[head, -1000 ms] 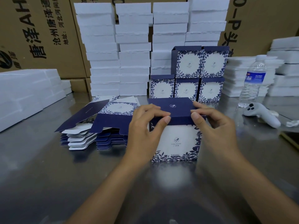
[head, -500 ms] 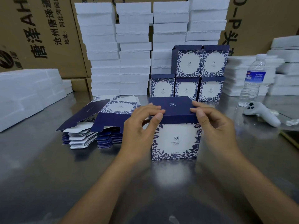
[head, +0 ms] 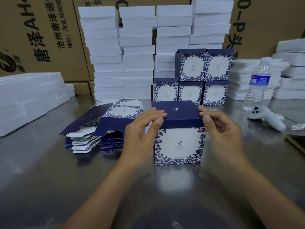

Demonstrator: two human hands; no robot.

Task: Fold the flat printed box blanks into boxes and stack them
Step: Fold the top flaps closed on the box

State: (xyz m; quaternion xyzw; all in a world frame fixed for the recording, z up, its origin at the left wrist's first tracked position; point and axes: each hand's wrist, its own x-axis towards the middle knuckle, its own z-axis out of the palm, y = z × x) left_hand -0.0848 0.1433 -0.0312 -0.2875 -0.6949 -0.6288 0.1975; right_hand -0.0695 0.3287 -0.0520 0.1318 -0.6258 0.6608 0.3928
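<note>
The left hand [head: 142,129] and right hand [head: 221,129] each pinch a front corner of the navy lid [head: 179,112] on the floral box [head: 179,146], which stands mid-way across the steel table [head: 41,187]. The lettering under its small logo is too small to read. The lid sits flatter than a second ago. Flat blanks [head: 105,128] lie to the left and finished boxes [head: 191,80] stand behind. The cartons [head: 41,38] read 唐泽, partly cut off.

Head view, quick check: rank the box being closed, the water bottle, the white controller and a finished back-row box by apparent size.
1. box being closed, also nearest the camera.
2. water bottle.
3. white controller and finished back-row box look alike; the box stands farther off, so unranked.
</note>
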